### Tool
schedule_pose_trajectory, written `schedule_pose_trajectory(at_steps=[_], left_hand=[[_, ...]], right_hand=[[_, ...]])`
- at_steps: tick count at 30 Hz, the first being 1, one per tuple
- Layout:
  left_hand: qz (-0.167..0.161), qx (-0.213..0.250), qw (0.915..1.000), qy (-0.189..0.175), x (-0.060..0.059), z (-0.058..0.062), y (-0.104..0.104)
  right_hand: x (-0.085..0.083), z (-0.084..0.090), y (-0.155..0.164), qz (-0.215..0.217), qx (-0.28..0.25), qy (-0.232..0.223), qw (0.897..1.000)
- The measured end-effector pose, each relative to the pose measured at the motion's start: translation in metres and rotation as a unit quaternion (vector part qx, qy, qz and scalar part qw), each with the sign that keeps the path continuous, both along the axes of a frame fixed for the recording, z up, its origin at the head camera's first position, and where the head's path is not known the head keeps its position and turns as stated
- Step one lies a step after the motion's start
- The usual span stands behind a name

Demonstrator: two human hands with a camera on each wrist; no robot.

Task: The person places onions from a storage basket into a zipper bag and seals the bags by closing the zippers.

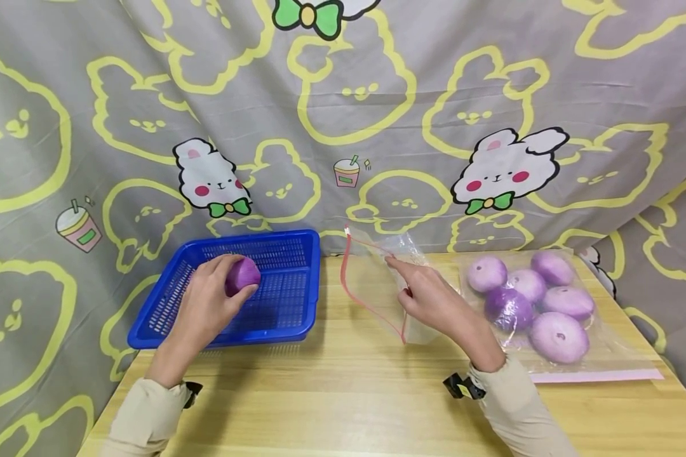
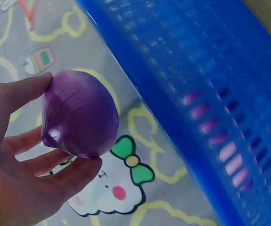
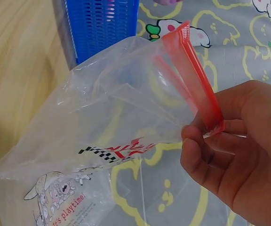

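Observation:
My left hand holds a purple onion between thumb and fingers, above the blue slotted basket. In the left wrist view the onion shows its pointed end toward the palm. A clear plastic bag with a red zip edge stands on the table to the right of the basket. Its mouth is spread apart and faces left. My right hand pinches the red edge between thumb and fingers. In the right wrist view the bag carries printed figures and lettering, and no onion shows inside.
Another clear bag with a pink edge lies flat at the right, with several purple onions in it. Pinkish patches show through the basket's slots. A patterned grey cloth hangs behind the wooden table.

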State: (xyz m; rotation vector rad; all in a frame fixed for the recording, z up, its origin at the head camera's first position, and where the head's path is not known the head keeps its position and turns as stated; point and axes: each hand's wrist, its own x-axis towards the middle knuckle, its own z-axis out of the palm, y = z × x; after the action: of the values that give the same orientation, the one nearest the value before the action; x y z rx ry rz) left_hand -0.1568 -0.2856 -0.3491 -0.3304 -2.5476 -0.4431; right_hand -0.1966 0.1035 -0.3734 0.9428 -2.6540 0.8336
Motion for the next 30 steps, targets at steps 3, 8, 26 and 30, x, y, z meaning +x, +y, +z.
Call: schedule_pose_trajectory(at_steps=[3,8,26,30], left_hand=[[-0.012,0.012,0.9998,0.010,0.000,0.001,0.007],[-0.039,0.021,0.9987,0.026,0.000,0.003,0.021],[-0.124,0.067,0.9895,0.032,0.009,0.012,0.090],[-0.150,0.079,0.9849,0.037,0.007,0.012,0.107]], right_hand=[[0.001,0.000,-0.001,-0.002,0.002,-0.014,1.000],[0.002,0.000,-0.001,-0.006,0.006,-0.011,1.000],[0.001,-0.001,-0.003,-0.001,0.006,-0.010,1.000],[0.002,-0.001,-0.004,0.001,0.008,-0.017,1.000]])
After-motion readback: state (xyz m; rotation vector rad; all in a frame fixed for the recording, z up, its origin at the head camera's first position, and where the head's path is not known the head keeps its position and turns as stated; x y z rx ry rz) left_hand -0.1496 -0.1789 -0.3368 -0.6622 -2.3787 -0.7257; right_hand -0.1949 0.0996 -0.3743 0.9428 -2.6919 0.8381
